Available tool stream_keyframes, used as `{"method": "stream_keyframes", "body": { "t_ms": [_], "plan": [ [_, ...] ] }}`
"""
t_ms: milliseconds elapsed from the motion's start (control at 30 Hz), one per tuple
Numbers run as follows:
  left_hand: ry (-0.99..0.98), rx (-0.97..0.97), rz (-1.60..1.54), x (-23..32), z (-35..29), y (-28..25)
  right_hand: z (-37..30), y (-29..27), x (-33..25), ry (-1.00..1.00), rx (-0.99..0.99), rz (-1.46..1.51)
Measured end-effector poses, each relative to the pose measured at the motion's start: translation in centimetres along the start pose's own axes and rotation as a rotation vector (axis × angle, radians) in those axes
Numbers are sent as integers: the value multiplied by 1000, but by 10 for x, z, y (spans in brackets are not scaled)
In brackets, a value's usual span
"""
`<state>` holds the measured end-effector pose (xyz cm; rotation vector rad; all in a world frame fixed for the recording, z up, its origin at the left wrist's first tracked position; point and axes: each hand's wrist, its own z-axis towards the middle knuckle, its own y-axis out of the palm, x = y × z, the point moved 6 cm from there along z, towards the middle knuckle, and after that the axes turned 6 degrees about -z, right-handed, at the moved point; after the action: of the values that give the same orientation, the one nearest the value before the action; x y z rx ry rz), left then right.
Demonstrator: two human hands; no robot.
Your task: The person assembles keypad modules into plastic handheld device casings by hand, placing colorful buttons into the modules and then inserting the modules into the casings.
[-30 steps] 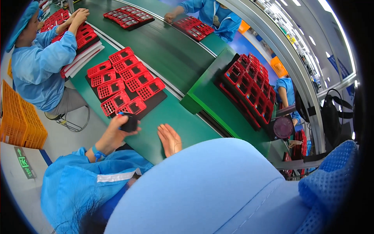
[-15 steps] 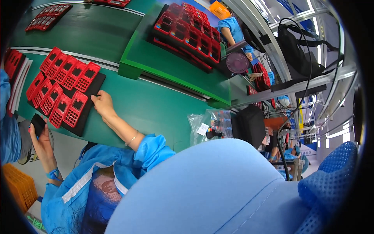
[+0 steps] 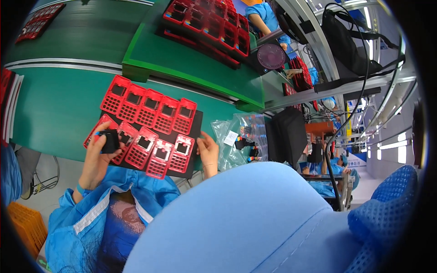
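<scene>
Shifted rightward since the earlier frame is a flat black board bearing 10 red plastic phone-shaped shells. Above its left end, a small black block is clamped by the left hand; its right edge seems touched by the right hand, grip unclear. If pushed past the green bench's edge, shells could be spilled.

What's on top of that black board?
Ten red keypad housings lie on the black board in two rows of five. The left hand and its black object partly cover the near-left one; the board beneath the housings is hidden.
</scene>
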<state>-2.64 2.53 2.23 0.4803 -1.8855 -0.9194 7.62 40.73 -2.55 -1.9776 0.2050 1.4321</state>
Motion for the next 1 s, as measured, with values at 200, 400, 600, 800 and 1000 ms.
{"method": "stream_keyframes", "body": {
  "t_ms": [200,400,600,800,1000],
  "plan": [
    [-233,-101,-4,-47,8,15,-41,-93,-59,-362,509,-752],
    [-341,-153,13,-64,15,26,-2,-179,13,198,497,-1490],
    [-314,-128,10,-64,17,23,10,-197,18,221,537,-1518],
    [-316,-130,10,-67,20,23,11,-208,21,255,581,-1534],
    [-333,-108,28,-67,19,20,8,-214,33,287,583,-1571]
  ]
}}
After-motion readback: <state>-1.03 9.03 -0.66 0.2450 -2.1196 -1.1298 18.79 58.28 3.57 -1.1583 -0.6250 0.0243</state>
